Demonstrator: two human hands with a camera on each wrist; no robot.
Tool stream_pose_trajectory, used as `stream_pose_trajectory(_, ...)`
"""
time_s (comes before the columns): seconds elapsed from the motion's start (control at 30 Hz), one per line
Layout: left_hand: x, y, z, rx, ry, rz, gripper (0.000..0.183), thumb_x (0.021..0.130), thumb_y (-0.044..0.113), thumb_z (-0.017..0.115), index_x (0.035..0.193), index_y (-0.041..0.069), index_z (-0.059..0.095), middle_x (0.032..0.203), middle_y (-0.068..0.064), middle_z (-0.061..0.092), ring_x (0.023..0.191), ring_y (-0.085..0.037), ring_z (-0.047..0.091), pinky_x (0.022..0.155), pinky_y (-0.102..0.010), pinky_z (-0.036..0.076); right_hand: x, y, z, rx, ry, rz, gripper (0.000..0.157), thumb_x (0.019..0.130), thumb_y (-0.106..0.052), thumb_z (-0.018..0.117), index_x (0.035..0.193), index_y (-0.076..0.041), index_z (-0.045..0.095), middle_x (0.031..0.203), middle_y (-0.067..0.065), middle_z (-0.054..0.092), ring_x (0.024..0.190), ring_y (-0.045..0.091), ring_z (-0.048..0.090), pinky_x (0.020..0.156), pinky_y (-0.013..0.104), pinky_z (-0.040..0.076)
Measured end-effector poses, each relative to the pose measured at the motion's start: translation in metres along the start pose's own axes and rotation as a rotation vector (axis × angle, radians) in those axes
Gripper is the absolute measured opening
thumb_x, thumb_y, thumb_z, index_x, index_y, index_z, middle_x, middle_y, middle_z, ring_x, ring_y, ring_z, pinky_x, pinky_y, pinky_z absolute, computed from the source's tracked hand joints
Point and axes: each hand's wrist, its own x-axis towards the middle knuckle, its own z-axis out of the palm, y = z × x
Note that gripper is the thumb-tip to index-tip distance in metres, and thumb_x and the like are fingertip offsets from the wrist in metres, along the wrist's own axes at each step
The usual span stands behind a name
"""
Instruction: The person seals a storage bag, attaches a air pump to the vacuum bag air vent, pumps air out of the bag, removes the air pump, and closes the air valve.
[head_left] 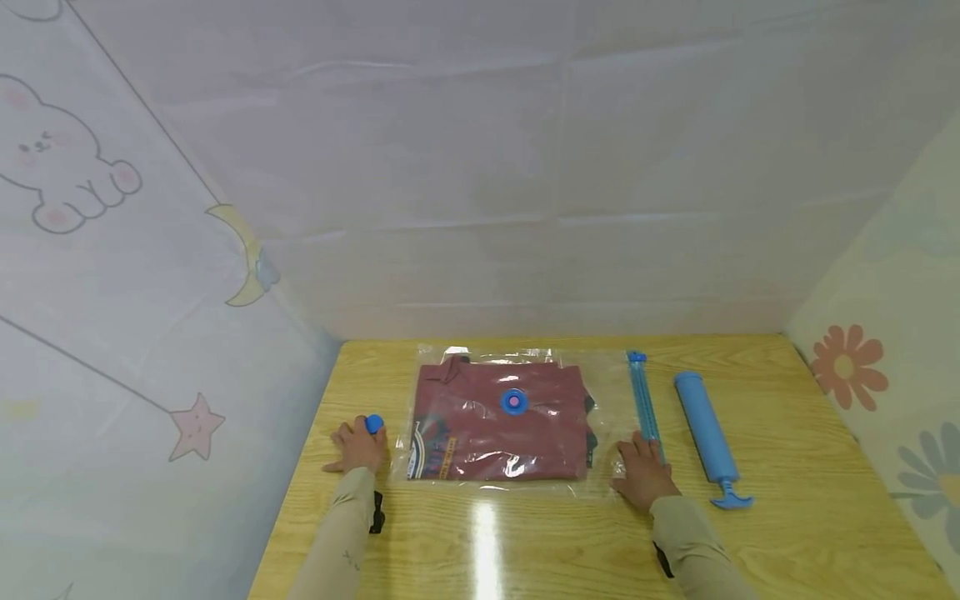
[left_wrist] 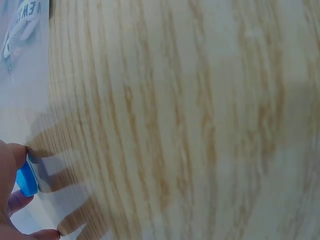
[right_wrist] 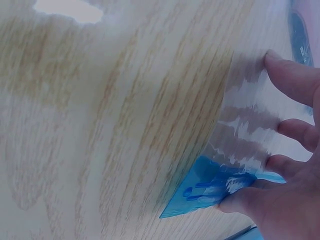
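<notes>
A transparent vacuum bag (head_left: 611, 392) is laid flat at the lower centre of the head view, on a wood-grain table (head_left: 570, 554). A folded maroon polo shirt (head_left: 480, 429) is contained in the bag and is seen through the film. A blue round valve (head_left: 514, 402) with a pink centre is set in the film over the shirt. A blue seal strip (head_left: 643, 400) is run along the right edge of the bag, and a blue slider (head_left: 637, 357) is fitted at its upper end. Left of the bag, a round blue cap (head_left: 374, 423), apart from the valve, is pinched in the fingers of the left hand (head_left: 362, 448). The right hand (head_left: 643, 477) is placed at the lower right corner of the bag; its fingers are spread, and the film and the lower end of the strip are touched. A blue hand pump (head_left: 705, 429) is laid right of the strip, its handle (head_left: 731, 497) directed toward the bottom of the frame. Behind the table, a pale sheet (head_left: 480, 267) is hung.
</notes>
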Motion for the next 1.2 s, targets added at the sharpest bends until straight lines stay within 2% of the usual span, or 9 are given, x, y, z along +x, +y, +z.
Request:
stream_pose_trajectory(0.5, -0.003, 0.004, 0.0, -0.02, -0.008, -0.032, 0.051, 0.098, 0.033, 0.043, 0.14, 0.007, 0.033, 0.152, -0.032, 0.006, 0.142, -0.056, -0.012, 0.084, -0.09, -0.01, 0.0, 0.003, 0.004, -0.007, 0.042, -0.024, 0.066, 0.085, -0.02, 0.072, 0.138, 0.006, 0.041, 0.15, 0.04, 0.014, 0.134, 0.066, 0.008, 0.094, 0.083, 0.022)
stream_pose_trajectory(1.2, -0.012, 0.011, -0.006, -0.048, 0.006, -0.007, 0.053, 0.099, 0.03, 0.045, 0.143, 0.004, 0.03, 0.152, -0.034, 0.006, 0.141, -0.057, -0.011, 0.086, -0.089, -0.013, 0.002, 0.007, 0.007, -0.003, 0.032, -0.021, 0.067, 0.086, -0.02, 0.071, 0.139, 0.006, 0.04, 0.151, 0.039, 0.013, 0.135, 0.065, 0.006, 0.095, 0.083, 0.019)
